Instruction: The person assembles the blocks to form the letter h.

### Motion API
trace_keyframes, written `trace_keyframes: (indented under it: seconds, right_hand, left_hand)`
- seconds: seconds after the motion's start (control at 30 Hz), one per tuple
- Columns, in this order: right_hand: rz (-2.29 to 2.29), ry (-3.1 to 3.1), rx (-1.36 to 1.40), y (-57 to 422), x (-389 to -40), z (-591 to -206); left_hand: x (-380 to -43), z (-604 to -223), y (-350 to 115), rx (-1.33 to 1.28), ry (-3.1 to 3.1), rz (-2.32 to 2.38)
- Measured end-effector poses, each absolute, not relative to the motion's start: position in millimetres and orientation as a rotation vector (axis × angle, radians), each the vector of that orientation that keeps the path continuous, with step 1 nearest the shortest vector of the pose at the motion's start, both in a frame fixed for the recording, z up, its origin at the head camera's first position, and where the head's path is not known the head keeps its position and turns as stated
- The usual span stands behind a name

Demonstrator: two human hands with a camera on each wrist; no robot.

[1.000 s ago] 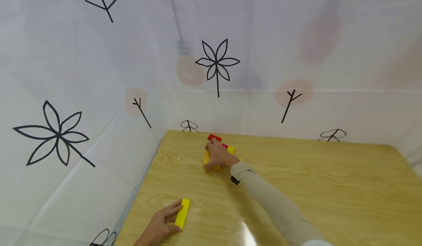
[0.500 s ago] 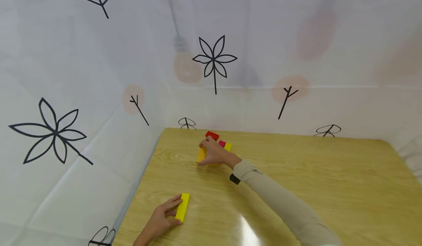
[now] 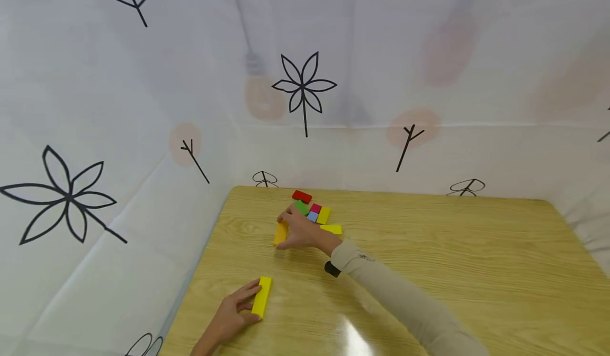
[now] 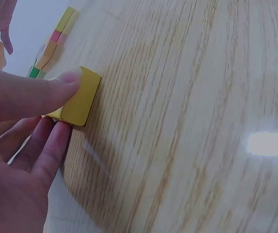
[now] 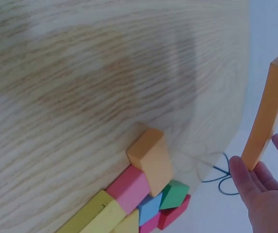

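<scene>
Low in the head view, my left hand [image 3: 227, 314] grips a long yellow block [image 3: 261, 297] by its two ends, close over the wooden table. In the left wrist view the thumb lies over one end of that yellow block [image 4: 83, 99], with fingers at its underside. Further back, my right hand [image 3: 301, 232] pinches a long orange block [image 3: 280, 234] lengthwise between thumb and fingers. The right wrist view shows this orange block [image 5: 267, 116] held up off the table, apart from the grouped blocks. A second orange block [image 5: 151, 158] stands at the edge of that group.
Behind the right hand lies the group: a red block [image 3: 302, 196], a green block [image 3: 301, 207], a magenta block [image 3: 315, 207], a blue block [image 3: 312, 216] and yellow blocks [image 3: 324, 215]. A white patterned curtain [image 3: 362, 149] borders the wooden table [image 3: 429, 250] behind and left.
My right hand has drawn the orange block leftward, away from the group, uncovering the green, blue and yellow blocks. The left hand keeps its hold on the yellow block.
</scene>
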State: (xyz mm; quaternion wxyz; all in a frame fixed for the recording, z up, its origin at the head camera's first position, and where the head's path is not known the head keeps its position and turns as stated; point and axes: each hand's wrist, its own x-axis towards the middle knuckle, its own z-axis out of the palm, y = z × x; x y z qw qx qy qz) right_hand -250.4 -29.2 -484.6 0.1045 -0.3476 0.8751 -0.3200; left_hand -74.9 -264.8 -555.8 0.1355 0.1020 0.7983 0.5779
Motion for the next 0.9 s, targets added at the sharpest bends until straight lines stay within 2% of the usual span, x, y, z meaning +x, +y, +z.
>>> trace_keyframes:
  seconds: [0.9]
  right_hand:
    - [-0.950, 2.521, -1.009, -56.8, -220.6, -530.4]
  left_hand:
    - [-75.6, -559.2, -266.6, 0.288, 2.288, 1.694]
